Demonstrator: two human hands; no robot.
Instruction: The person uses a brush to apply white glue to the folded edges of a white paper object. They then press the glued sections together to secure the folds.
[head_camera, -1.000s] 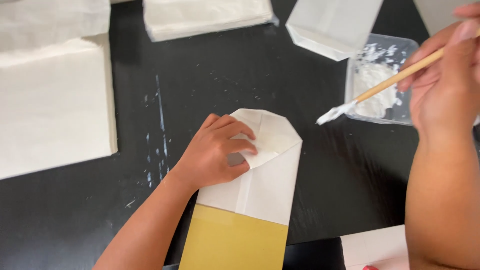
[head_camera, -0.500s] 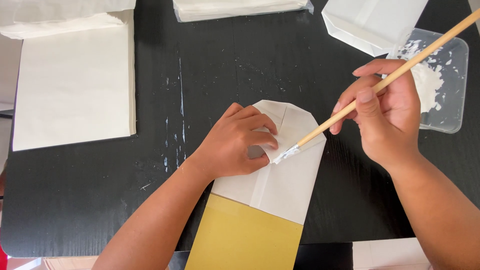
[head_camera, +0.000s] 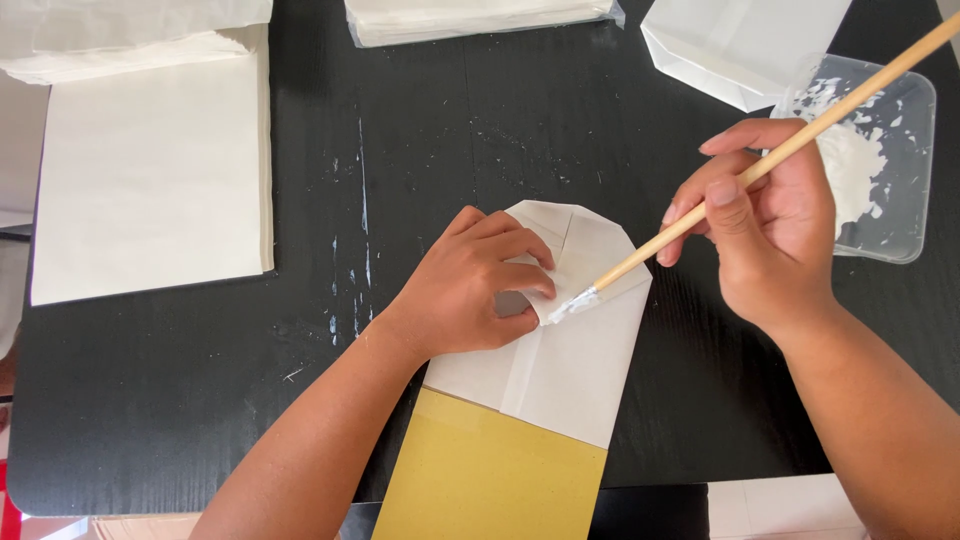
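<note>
Head view: brush (head_camera: 760, 170) tip lower on paper bag (head_camera: 570, 350)

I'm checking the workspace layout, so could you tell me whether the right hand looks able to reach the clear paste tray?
Probably yes: the right hand sits just beside the clear paste tray, with nothing between them.

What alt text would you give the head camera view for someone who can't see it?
A right hand touches a paste-tipped wooden brush to a folded white paper bag that the left hand presses onto a black table. A clear tray of white paste sits at right.
</note>
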